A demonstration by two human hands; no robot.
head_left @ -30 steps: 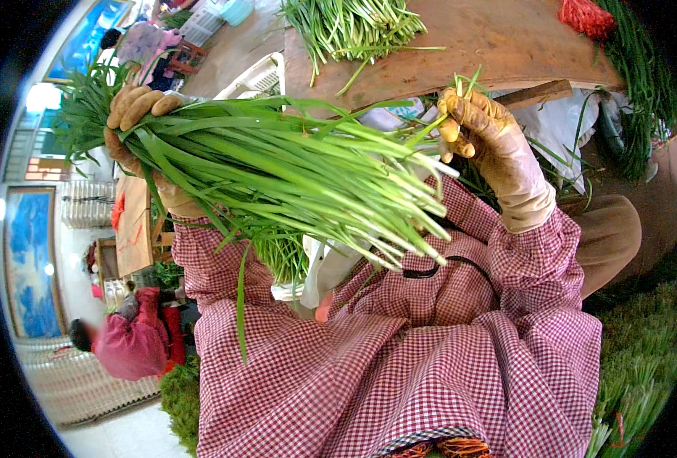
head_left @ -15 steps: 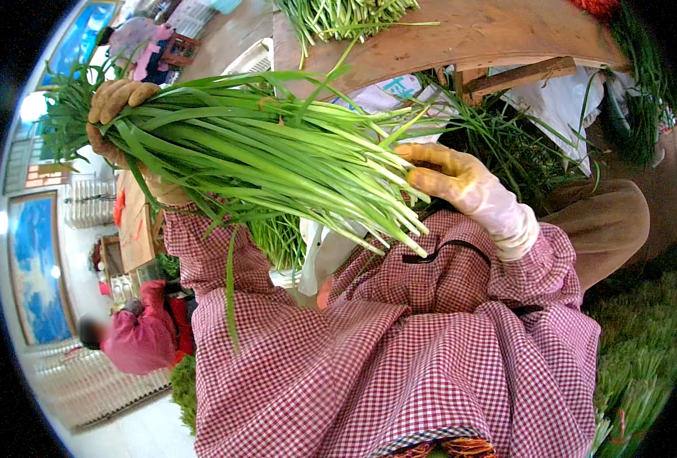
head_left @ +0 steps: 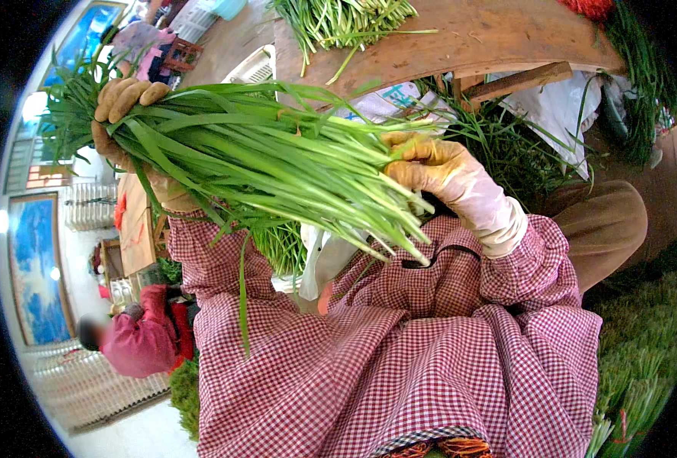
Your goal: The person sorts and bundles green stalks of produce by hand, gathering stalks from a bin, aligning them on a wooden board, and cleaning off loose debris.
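A thick bunch of garlic chives (head_left: 262, 156) stretches across my lap, green leaves to the left and pale stem ends to the right. My left hand (head_left: 125, 114), in a tan glove, wraps round its leafy part; the leaf tips stick out beyond the fist. At the stem ends my right hand (head_left: 441, 172), in a whitish glove stained yellow at the fingers, has thumb and fingers pinched on some stems. The exact stems between them are partly hidden. One long leaf (head_left: 244, 294) dangles below the bunch over my checked smock.
Another chive bunch (head_left: 346, 27) lies on the wooden table (head_left: 468, 42) ahead. Loose leaves (head_left: 499, 145) and a white plastic sheet (head_left: 548, 114) are beneath its edge. More greens (head_left: 647, 359) cover the floor at right. A person in pink (head_left: 144, 336) sits at far left.
My right hand has moved slightly left and up, its fingers going in among the stem ends. The left hand keeps its hold, with the bunch shifted only a little.
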